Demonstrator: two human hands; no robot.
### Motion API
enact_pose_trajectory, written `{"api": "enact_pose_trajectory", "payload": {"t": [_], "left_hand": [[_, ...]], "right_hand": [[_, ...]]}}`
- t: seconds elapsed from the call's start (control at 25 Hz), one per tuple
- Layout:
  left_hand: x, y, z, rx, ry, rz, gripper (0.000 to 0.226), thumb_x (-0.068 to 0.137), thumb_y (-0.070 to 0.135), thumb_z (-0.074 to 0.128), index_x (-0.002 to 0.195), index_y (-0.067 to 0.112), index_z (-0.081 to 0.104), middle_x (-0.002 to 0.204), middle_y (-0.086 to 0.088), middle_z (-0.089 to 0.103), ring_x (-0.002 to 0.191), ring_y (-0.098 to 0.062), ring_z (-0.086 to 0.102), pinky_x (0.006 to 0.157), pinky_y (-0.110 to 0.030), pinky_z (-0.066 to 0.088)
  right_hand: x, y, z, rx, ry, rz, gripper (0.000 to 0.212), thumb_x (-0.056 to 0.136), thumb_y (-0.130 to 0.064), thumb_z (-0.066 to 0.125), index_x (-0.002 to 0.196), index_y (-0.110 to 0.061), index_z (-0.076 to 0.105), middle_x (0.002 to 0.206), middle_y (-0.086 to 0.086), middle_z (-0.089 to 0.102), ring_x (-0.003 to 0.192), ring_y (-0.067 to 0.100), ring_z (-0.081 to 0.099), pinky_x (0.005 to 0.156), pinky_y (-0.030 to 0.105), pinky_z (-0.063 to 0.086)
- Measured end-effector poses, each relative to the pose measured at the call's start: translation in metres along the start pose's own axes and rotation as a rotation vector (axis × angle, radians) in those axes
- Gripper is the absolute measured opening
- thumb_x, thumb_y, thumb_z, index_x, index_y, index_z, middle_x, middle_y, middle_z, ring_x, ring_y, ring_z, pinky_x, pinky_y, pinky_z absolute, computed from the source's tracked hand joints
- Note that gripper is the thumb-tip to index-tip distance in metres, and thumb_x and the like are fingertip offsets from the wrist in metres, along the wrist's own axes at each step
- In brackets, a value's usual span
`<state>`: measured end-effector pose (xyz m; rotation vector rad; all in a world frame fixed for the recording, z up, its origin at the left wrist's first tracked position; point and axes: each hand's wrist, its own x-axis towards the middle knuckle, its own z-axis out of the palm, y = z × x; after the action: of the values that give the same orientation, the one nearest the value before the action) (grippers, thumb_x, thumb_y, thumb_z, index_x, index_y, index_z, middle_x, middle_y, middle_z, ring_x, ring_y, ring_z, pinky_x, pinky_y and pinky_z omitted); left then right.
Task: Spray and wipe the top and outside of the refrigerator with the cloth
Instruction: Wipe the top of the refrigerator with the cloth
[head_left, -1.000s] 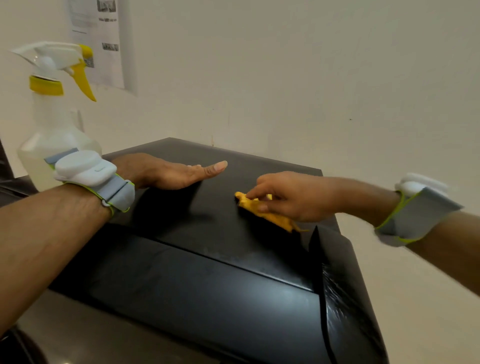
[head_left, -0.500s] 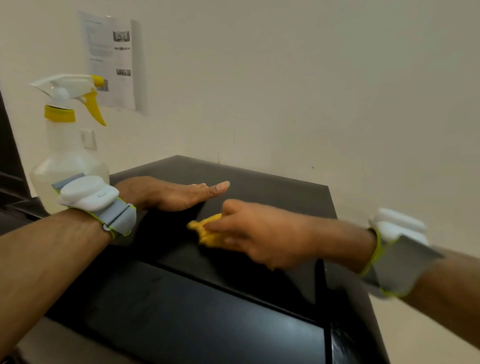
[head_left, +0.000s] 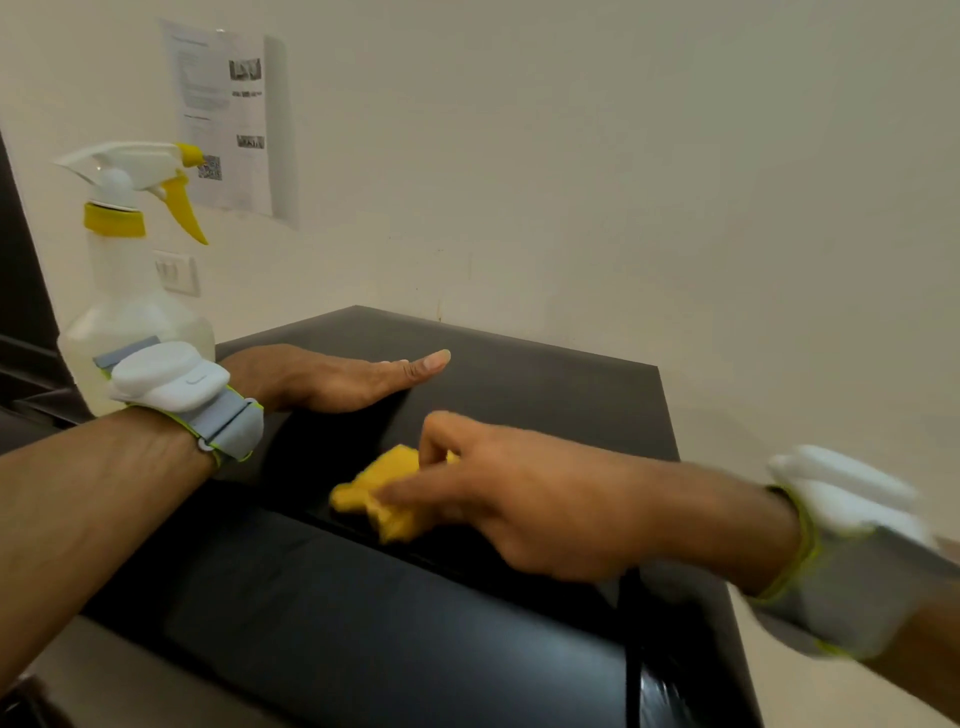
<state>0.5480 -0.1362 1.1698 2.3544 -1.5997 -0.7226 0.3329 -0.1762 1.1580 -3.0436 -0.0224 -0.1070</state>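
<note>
Cloth (head_left: 382, 499): bunched, pinched by R hand (head_left: 519, 509), pressed on refrigerator top (head_left: 545, 395) near front edge. L hand (head_left: 332, 379): flat, fingers straight, on top just beyond cloth. Bare top area: beyond/right of R hand.

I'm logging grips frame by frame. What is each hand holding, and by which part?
The right hand grips the yellow cloth by its bunched right end. The left hand rests flat on the refrigerator, holding nothing.
</note>
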Motion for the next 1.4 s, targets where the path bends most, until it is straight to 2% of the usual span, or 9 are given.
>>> {"api": "enact_pose_trajectory", "payload": {"t": [0.24, 0.48, 0.68, 0.84, 0.92, 1.04, 1.16, 1.28, 1.4], "left_hand": [[-0.006, 0.003, 0.0, -0.005, 0.011, -0.049, 0.088, 0.085, 0.079, 0.01, 0.154, 0.026, 0.024, 0.162, 0.008, 0.022, 0.15, -0.016, 0.018, 0.123, -0.038, 0.005], [-0.001, -0.008, -0.003, -0.036, 0.061, -0.072, 0.111, 0.067, 0.095, 0.012, 0.151, 0.025, 0.035, 0.158, 0.007, 0.032, 0.145, -0.019, 0.031, 0.123, -0.041, 0.015], [0.002, -0.01, -0.005, -0.001, 0.048, -0.054, 0.115, 0.066, 0.095, 0.011, 0.151, 0.021, 0.036, 0.16, 0.001, 0.031, 0.147, -0.023, 0.028, 0.123, -0.046, 0.013], [-0.001, -0.014, -0.009, 0.061, 0.022, 0.016, 0.109, 0.07, 0.092, 0.01, 0.127, 0.015, 0.063, 0.144, -0.004, 0.054, 0.13, -0.025, 0.05, 0.117, -0.045, 0.028], [0.0, -0.014, -0.008, 0.064, 0.025, 0.025, 0.107, 0.072, 0.092, 0.011, 0.143, 0.02, 0.049, 0.156, 0.0, 0.039, 0.142, -0.023, 0.036, 0.121, -0.045, 0.02], [-0.003, -0.02, -0.014, 0.053, 0.048, 0.143, 0.106, 0.074, 0.092, 0.01, 0.156, 0.026, 0.018, 0.164, 0.005, 0.015, 0.152, -0.017, 0.012, 0.124, -0.045, 0.004], [-0.01, -0.027, -0.019, 0.102, 0.07, 0.239, 0.097, 0.08, 0.086, 0.007, 0.155, 0.028, 0.024, 0.162, 0.003, 0.024, 0.15, -0.019, 0.02, 0.123, -0.042, 0.008], [-0.037, -0.035, -0.016, 0.118, 0.055, 0.295, 0.087, 0.092, 0.073, 0.007, 0.137, 0.014, 0.054, 0.142, -0.005, 0.054, 0.127, -0.02, 0.05, 0.108, -0.029, 0.028], [-0.071, -0.061, -0.006, 0.074, 0.118, 0.353, 0.076, 0.095, 0.068, 0.011, 0.136, 0.022, 0.055, 0.13, 0.005, 0.059, 0.115, -0.014, 0.052, 0.108, -0.029, 0.031]], "right_hand": [[-0.014, 0.074, -0.021, -0.274, -0.085, 0.478, 0.052, 0.097, -0.013, 0.05, 0.143, -0.038, 0.044, 0.104, -0.003, 0.038, 0.092, 0.022, 0.054, 0.088, 0.041, 0.049], [-0.007, 0.016, -0.006, -0.008, -0.045, -0.056, 0.055, 0.096, -0.009, 0.051, 0.14, -0.042, 0.045, 0.112, -0.005, 0.041, 0.096, 0.016, 0.054, 0.087, 0.028, 0.047], [0.002, 0.065, -0.023, -0.311, -0.155, 0.387, 0.053, 0.101, -0.016, 0.047, 0.146, -0.04, 0.039, 0.097, -0.008, 0.035, 0.081, 0.011, 0.047, 0.071, 0.021, 0.039], [0.053, 0.015, 0.006, -0.031, 0.033, 0.109, 0.045, 0.1, -0.011, 0.049, 0.139, -0.032, 0.052, 0.105, -0.001, 0.041, 0.092, 0.013, 0.048, 0.081, 0.016, 0.036], [0.027, -0.01, -0.005, 0.035, -0.052, -0.114, 0.046, 0.1, -0.011, 0.049, 0.139, -0.035, 0.052, 0.107, -0.005, 0.043, 0.094, 0.006, 0.048, 0.085, 0.015, 0.039], [0.006, 0.005, -0.028, -0.082, -0.202, 0.069, 0.045, 0.1, -0.02, 0.052, 0.136, -0.045, 0.051, 0.106, -0.009, 0.046, 0.094, 0.005, 0.052, 0.084, 0.016, 0.04], [0.056, 0.024, -0.017, -0.259, -0.106, 0.313, 0.036, 0.101, -0.023, 0.048, 0.136, -0.031, 0.054, 0.103, -0.005, 0.046, 0.09, 0.009, 0.049, 0.083, 0.017, 0.036], [0.094, -0.003, 0.009, 0.02, 0.061, 0.159, 0.036, 0.095, -0.003, 0.05, 0.124, -0.022, 0.06, 0.117, -0.013, 0.052, 0.108, 0.005, 0.051, 0.096, 0.019, 0.039], [0.062, -0.013, -0.001, -0.046, -0.022, 0.058, 0.038, 0.1, -0.017, 0.05, 0.134, -0.033, 0.054, 0.112, -0.01, 0.048, 0.098, 0.004, 0.052, 0.089, 0.017, 0.042]]}}
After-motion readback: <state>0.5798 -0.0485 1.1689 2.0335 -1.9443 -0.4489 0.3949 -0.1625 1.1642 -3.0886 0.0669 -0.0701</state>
